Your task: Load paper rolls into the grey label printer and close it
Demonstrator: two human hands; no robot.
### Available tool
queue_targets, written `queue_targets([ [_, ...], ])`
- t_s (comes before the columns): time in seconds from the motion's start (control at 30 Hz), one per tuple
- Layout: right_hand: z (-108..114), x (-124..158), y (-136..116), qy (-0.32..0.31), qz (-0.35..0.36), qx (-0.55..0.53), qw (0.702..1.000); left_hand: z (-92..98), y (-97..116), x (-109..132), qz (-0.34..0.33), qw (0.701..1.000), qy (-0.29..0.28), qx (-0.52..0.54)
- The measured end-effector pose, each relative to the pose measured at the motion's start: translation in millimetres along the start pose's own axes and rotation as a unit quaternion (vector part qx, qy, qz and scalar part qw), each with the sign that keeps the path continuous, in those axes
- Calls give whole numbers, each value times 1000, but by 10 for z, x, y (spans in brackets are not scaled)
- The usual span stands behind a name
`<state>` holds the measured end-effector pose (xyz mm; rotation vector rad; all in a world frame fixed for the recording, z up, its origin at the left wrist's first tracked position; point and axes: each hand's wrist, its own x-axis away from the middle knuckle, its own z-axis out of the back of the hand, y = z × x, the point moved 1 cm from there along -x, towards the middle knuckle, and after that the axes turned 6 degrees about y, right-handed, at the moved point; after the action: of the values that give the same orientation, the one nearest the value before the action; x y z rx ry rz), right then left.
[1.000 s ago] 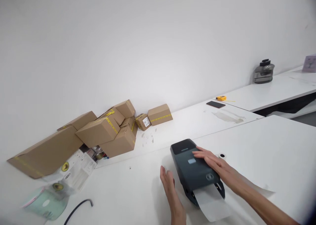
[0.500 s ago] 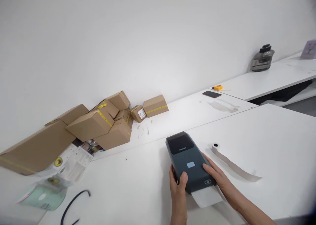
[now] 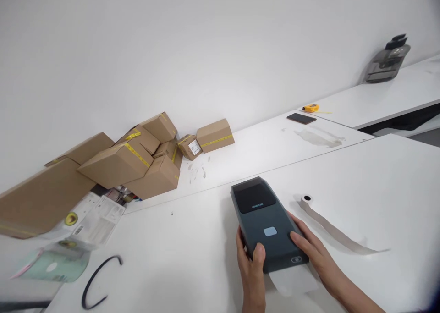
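Note:
A dark blue-grey label printer (image 3: 261, 226) with a glossy black window and a light blue button is held between my two hands. My left hand (image 3: 251, 267) grips its left side, thumb on the top face. On the opposite side, my right hand (image 3: 312, 249) is wrapped round the edge, its thumb near the front right corner. White paper (image 3: 292, 280) sticks out from the end of the printer nearest me. To the right, a small paper roll (image 3: 306, 199) stands on the white table with its strip trailing toward the lower right.
Cardboard boxes (image 3: 117, 159) are piled at the back left. In front of them are clear plastic packages (image 3: 99, 219), a green pouch (image 3: 57, 265) and a black curved band (image 3: 94, 278). Farther right are a phone (image 3: 301, 118), a yellow tape measure (image 3: 311, 108) and a grey jug (image 3: 387, 63).
My view has shifted and tilted slightly, so the jug appears higher and farther right. Both hands keep their hold on the printer, which looks slightly larger.

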<state>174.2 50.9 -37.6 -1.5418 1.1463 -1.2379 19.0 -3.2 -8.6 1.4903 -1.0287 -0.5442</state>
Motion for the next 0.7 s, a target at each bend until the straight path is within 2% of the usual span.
queue_targets([
  [0.13, -19, 7, -61, -10, -3, 4, 1000, 23, 7, -48, -15, 999, -32, -9],
  [0.2, -28, 37, -85, 2, -1, 18, 1000, 115, -68, 0, -19, 999, -9, -34],
  [0.23, -28, 59, -90, 16, 3, 29, 999, 181, -138, 55, -22, 998, 19, -51],
  [0.3, -16, 110, -85, 43, 31, 57, 997, 331, -336, 217, -44, 988, 114, -91],
  [0.33, -6, 134, -77, 46, 52, 73, 995, 390, -454, 310, -40, 984, 135, -107],
  [0.4, 16, 170, -57, 31, 89, 97, 991, 429, -679, 477, 8, 991, 82, -106],
  [0.47, 42, 181, -43, 18, 103, 109, 989, 353, -818, 585, 80, 992, -13, -95],
  [0.53, 65, 177, -44, 18, 96, 115, 989, 200, -830, 620, 129, 987, -47, -81],
  [0.7, 97, 190, -55, 5, 112, 128, 985, -149, -607, 577, 174, 984, 31, -31],
])
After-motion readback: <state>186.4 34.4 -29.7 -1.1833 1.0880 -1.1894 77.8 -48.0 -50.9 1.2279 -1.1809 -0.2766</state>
